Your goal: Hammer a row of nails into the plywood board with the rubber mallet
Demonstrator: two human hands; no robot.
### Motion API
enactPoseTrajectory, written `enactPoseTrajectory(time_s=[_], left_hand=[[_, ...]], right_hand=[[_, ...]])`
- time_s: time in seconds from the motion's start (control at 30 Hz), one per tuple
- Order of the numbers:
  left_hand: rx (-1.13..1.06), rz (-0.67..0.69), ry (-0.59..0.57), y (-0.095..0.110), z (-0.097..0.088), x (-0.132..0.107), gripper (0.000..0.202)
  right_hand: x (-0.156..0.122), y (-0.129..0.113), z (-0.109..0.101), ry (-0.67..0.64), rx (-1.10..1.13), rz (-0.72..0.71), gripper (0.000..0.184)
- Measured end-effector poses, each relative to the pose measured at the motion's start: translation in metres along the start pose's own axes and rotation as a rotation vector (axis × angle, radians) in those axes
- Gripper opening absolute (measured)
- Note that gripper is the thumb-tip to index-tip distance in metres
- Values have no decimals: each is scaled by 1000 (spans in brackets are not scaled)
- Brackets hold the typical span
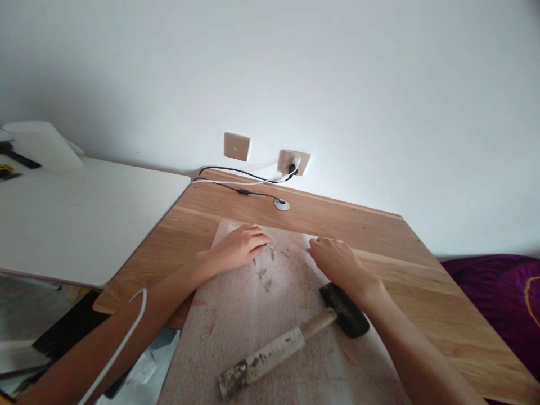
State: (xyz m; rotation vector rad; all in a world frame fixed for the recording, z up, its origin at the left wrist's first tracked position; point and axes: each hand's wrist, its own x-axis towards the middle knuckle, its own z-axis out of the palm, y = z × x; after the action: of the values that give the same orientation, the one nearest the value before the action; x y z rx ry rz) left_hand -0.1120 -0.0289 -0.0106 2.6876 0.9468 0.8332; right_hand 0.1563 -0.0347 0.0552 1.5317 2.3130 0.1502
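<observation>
My left hand [240, 246] lies palm down on a pale worn board [236, 326], fingers together and curled at the tips beside several small metal nails [266, 270]. My right hand [337, 260] rests on the board to the right of the nails, fingers bent with the tips touching the wood; what they hold, if anything, is hidden. Just behind my right wrist lies a hammer [295, 337] with a black head and a worn, paint-stained wooden handle, untouched.
The board lies on a wooden table [405, 264] against a white wall with a switch and a socket [294, 162]. Black and white cables [240, 183] run to a table grommet. A white tabletop [80, 214] stands left; purple fabric [502, 287] lies right.
</observation>
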Motion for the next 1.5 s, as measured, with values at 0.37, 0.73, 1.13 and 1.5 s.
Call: enactPoseTrajectory(time_s=[0.37, 0.73, 1.13, 1.5], left_hand=[[263, 84, -57, 2, -6, 14, 16], [167, -12, 46, 20, -16, 23, 25], [-5, 22, -21, 45, -32, -44, 16], [-148, -187, 244, 27, -21, -46, 8]], right_hand=[[0, -3, 0, 0, -46, -29, 30], [-6, -5, -10, 25, -12, -62, 32], [-8, 0, -9, 33, 46, -81, 31], [-7, -1, -12, 19, 65, -39, 27]])
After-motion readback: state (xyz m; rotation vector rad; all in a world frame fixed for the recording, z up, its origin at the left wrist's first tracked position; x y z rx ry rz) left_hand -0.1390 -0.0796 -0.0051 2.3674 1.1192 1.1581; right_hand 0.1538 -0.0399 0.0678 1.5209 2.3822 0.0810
